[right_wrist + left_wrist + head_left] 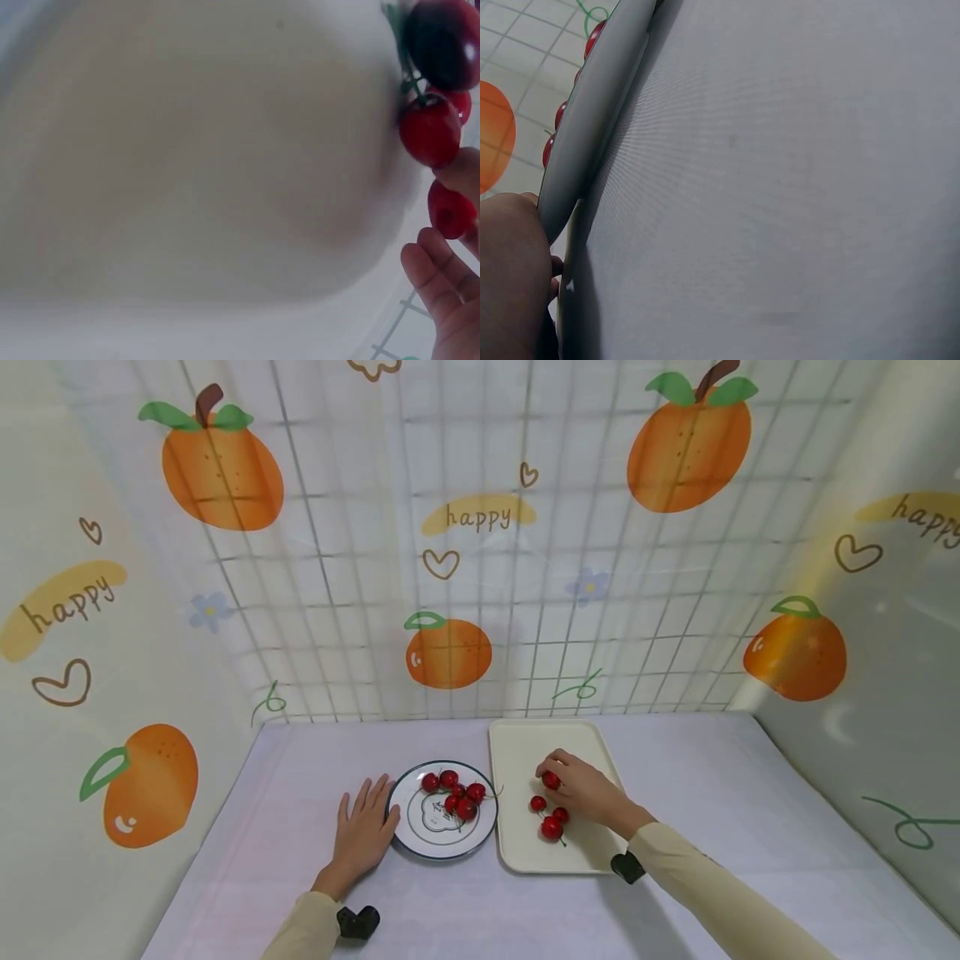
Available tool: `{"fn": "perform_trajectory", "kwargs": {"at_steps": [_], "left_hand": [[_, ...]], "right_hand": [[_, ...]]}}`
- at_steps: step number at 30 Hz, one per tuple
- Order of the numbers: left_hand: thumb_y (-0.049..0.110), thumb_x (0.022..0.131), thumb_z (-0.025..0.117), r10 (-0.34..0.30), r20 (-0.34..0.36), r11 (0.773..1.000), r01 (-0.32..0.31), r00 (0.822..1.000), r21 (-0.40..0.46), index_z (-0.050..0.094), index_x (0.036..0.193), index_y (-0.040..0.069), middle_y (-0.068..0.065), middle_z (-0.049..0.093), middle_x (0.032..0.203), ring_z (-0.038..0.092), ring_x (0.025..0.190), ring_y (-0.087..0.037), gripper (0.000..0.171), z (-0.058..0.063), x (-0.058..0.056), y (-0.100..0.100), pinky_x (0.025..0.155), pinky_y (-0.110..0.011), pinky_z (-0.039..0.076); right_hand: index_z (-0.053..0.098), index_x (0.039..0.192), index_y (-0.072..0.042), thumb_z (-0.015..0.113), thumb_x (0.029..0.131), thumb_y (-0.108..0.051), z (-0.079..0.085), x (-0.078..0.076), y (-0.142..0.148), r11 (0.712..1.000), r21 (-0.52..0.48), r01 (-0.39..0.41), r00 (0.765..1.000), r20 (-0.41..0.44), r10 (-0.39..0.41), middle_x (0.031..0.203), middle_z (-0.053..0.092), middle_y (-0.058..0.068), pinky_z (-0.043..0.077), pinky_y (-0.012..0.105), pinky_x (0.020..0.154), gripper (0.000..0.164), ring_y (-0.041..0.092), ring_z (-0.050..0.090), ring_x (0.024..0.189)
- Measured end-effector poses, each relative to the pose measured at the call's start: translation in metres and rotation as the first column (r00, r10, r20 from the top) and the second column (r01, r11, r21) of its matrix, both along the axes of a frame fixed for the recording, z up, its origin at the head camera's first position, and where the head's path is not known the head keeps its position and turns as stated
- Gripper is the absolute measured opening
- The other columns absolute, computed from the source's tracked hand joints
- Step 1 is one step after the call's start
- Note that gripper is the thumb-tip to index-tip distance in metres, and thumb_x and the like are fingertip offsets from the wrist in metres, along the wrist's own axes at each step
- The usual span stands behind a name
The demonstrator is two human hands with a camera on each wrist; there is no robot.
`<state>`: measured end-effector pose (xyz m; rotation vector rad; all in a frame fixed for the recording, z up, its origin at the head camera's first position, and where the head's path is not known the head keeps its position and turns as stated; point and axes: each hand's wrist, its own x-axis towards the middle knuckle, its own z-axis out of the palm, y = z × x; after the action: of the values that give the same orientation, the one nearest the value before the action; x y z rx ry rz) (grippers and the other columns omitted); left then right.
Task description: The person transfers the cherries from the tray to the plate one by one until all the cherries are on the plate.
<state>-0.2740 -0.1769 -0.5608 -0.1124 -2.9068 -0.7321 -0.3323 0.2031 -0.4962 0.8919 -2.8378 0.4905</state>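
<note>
My right hand (588,789) is over the cream tray (525,852) and pinches a red cherry (551,780) between thumb and fingers. The right wrist view shows this held cherry (451,210) at the fingertips, beside other cherries. Several more cherries (552,828) lie on the tray just below that hand, some with green stems. To the left is a white plate (408,839) with a dark blue rim, holding a cluster of cherries (466,810). My left hand (360,835) lies with fingers spread at the plate's left edge, its thumb at the rim.
Plate and tray stand side by side on a white-covered table (300,760), their edges close together. A white wire grid (360,635) rises behind, under a sheer cloth printed with oranges. Printed cloth walls close in the left and right sides.
</note>
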Motion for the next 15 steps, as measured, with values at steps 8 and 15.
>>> {"fn": "perform_trajectory", "kwargs": {"at_steps": [8,15], "left_hand": [[0.034,0.108,0.044,0.0,0.004,1.0,0.0,1.0,-0.005,0.039,0.158,0.007,-0.011,0.033,0.169,0.021,0.16,-0.038,0.057,0.0,0.001,0.0,0.127,-0.068,0.005],[0.034,0.108,0.044,0.0,0.003,1.0,0.0,1.0,-0.001,0.039,0.158,0.007,-0.011,0.034,0.169,0.021,0.16,-0.039,0.057,0.002,-0.001,0.0,0.128,-0.068,0.005]], "right_hand": [[0.065,0.123,-0.009,0.075,0.092,-0.011,0.004,0.0,-0.011,1.0,0.006,-0.012,1.0,-0.016,0.012,0.122,0.064,0.008,0.059,0.044,0.095,0.033,0.024,0.065,0.106],[0.063,0.126,-0.008,0.075,0.092,-0.011,0.007,-0.002,-0.02,1.0,0.006,-0.026,1.0,-0.009,0.026,0.123,0.064,0.008,0.058,0.045,0.099,0.036,0.024,0.066,0.109]]}}
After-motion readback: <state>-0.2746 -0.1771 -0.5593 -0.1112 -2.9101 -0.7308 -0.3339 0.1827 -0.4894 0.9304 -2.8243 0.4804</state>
